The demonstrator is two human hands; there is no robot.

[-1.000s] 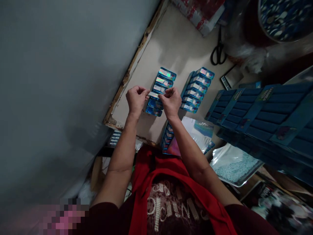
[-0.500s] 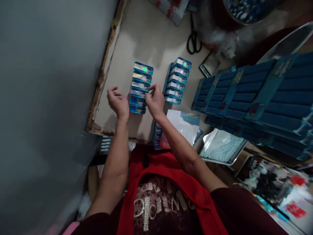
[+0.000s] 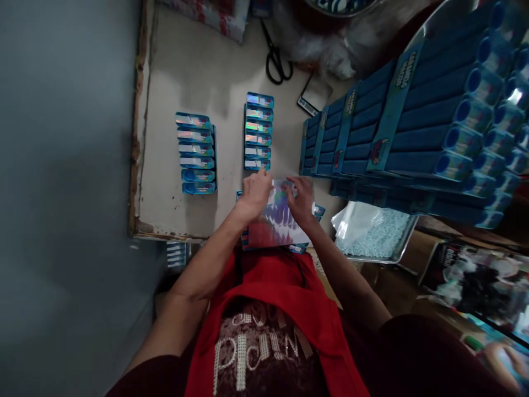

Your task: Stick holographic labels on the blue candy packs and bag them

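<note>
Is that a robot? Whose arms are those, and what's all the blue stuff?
No robot: these are a person's own bare left hand and right hand. The camera is worn on their head, looking forward and down, so their red apron shows too. On the table are a left row of blue packs, a middle row and black scissors. A big stack of blue tubes is to the right. Both hands are at a shiny sheet; I can't tell how firmly they grip it.

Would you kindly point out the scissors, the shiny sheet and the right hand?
Scissors (image 3: 273, 51), head view: where the handles meet the blades.
Shiny sheet (image 3: 276, 219), head view: middle of its surface.
Right hand (image 3: 302, 202), head view: back of the hand.
</note>
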